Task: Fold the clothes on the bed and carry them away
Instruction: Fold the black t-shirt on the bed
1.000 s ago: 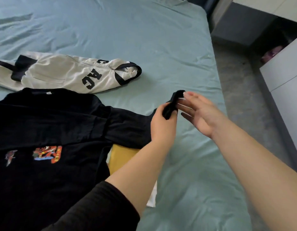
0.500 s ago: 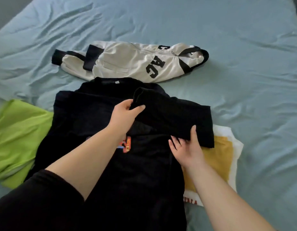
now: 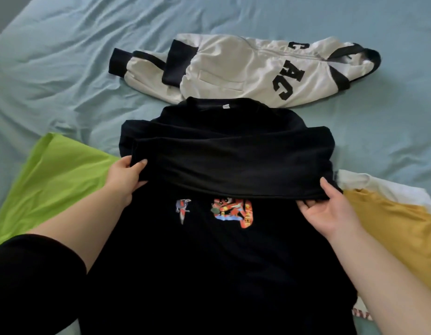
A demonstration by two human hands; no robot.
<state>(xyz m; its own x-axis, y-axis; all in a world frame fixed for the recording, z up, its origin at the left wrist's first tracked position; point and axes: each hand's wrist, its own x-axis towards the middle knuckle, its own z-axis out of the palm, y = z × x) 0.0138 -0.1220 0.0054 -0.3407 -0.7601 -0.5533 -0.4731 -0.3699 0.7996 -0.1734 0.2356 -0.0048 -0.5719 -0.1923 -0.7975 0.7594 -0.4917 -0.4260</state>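
A black sweatshirt [image 3: 209, 250] with a small colourful chest print lies face up on the bed, collar away from me. Its sleeve [image 3: 233, 163] is folded across the chest as a wide band. My left hand [image 3: 123, 174] pinches the band's left end between thumb and fingers. My right hand [image 3: 328, 211] grips the band's lower right edge, thumb on top and fingers underneath. A white jacket [image 3: 245, 68] with black trim and letters lies folded beyond the collar.
A lime green garment [image 3: 52, 180] sticks out from under the sweatshirt on the left. A yellow and white garment [image 3: 398, 223] lies under it on the right. The light blue bed sheet [image 3: 64, 56] is wrinkled all around.
The view shifted left from the bed's right side. The sleeve I held out at the right has been carried across the chest, and both hands now hold its ends.
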